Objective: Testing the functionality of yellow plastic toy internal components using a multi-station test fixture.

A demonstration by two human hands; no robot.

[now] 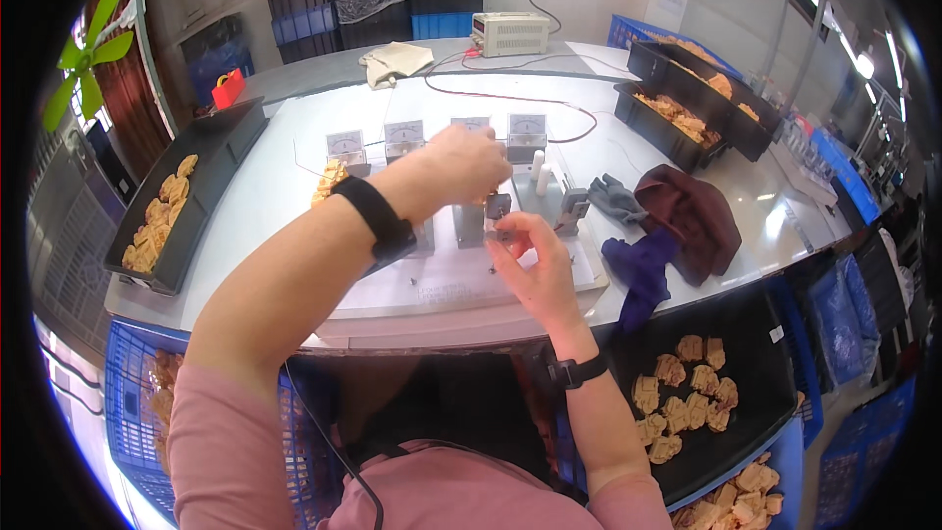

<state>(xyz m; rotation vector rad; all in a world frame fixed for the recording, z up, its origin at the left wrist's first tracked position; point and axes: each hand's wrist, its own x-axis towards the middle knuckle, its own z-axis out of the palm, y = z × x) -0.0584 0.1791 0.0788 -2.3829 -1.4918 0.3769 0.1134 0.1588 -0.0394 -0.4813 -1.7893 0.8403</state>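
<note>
My left hand (pixel 461 169) reaches across the middle of a test fixture with a pale base (pixel 442 296), its fingers curled downward. What those fingers hold, if anything, is hidden beneath the hand. Just nearer to me, my right hand (pixel 538 270) has its thumb and forefinger drawn together at a small dark block (pixel 498 206) on the fixture; what lies between the fingertips is too small to name. Dial meters, among them one at the right (pixel 527 130), stand along the back. A yellowish moulded part (pixel 330 180) sits at the fixture's left, and two white posts (pixel 541 177) rise at its right.
A black tray (pixel 186 162) of tan parts lies left; black bins (pixel 628 123) of parts stand back right. Cloths (pixel 687 221) lie right of the fixture. A power supply (pixel 510 34) with cables stands behind. Below right is another black tray (pixel 731 437) with parts.
</note>
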